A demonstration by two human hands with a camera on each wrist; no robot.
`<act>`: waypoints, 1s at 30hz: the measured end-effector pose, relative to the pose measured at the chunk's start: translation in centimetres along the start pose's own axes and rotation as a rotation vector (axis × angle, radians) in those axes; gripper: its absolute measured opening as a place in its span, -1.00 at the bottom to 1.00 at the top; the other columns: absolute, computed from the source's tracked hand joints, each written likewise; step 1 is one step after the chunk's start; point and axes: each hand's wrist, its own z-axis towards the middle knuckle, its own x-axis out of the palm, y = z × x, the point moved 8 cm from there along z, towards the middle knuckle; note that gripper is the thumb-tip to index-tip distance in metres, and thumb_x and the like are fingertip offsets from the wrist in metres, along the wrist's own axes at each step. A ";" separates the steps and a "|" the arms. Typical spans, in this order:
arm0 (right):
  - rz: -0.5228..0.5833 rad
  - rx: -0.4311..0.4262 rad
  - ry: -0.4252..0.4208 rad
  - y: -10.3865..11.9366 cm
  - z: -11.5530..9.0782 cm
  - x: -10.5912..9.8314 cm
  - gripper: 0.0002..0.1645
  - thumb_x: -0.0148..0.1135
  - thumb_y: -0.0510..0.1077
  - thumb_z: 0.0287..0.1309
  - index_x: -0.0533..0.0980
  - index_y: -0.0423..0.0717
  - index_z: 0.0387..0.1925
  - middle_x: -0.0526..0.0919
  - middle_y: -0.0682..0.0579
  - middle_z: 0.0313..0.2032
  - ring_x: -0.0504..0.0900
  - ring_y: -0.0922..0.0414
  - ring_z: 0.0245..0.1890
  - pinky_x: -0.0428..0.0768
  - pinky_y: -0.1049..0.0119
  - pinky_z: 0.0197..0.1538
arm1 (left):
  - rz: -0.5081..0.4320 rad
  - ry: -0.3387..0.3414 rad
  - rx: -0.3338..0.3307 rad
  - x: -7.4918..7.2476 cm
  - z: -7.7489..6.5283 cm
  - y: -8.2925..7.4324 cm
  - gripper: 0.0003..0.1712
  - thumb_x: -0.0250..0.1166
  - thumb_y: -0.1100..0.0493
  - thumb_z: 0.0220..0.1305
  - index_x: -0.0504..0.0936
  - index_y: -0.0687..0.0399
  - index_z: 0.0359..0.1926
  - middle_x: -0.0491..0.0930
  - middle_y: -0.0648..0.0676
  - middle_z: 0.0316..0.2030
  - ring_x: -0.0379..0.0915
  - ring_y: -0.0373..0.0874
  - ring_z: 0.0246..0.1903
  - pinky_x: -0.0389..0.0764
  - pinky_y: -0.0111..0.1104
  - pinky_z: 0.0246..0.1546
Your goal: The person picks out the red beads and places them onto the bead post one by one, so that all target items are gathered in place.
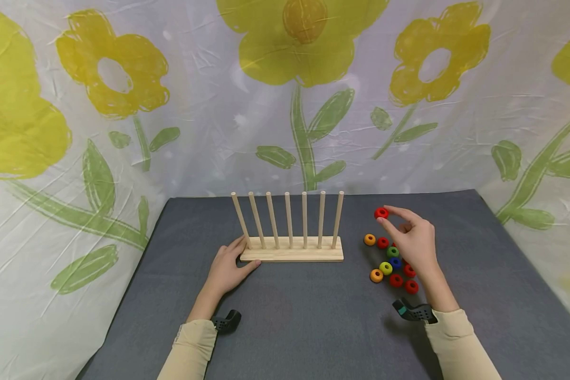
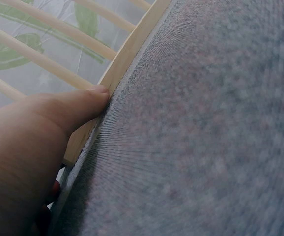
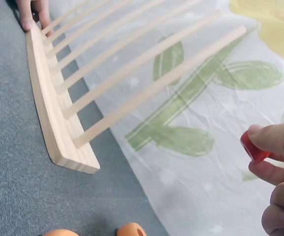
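Observation:
A wooden peg stand (image 1: pixel 292 255) with several upright rods stands at the middle of the table. My left hand (image 1: pixel 227 267) holds the left end of its base. In the left wrist view the thumb (image 2: pixel 90 101) presses along the base's front edge, while the other fingers are mostly hidden behind it. My right hand (image 1: pixel 414 240) is raised at the right and pinches a red bead (image 1: pixel 381 212) between thumb and fingertips. The right wrist view shows this red bead (image 3: pixel 253 148) held clear of the rods, which all look bare.
Below my right hand lie loose beads: several red ones (image 1: pixel 396 280), orange ones (image 1: pixel 370 239), a green one (image 1: pixel 392 252), a blue one (image 1: pixel 396 263) and a yellow-green one (image 1: pixel 386 268). A dark cloth (image 1: pixel 285 327) covers the table. Behind it hangs a flower-printed sheet (image 1: pixel 195 132).

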 end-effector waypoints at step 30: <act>0.078 -0.015 -0.045 2.4 0.7 0.3 -0.64 0.50 -0.02 0.22 0.73 -0.01 0.03 0.14 0.09 -0.82 0.06 0.15 -0.86 0.09 0.31 -0.75 | -0.002 -0.004 -0.006 -0.1 -0.1 0.0 -0.02 0.37 -0.30 0.28 0.31 0.14 0.51 0.24 0.17 0.48 0.33 0.15 0.11 0.41 0.05 0.04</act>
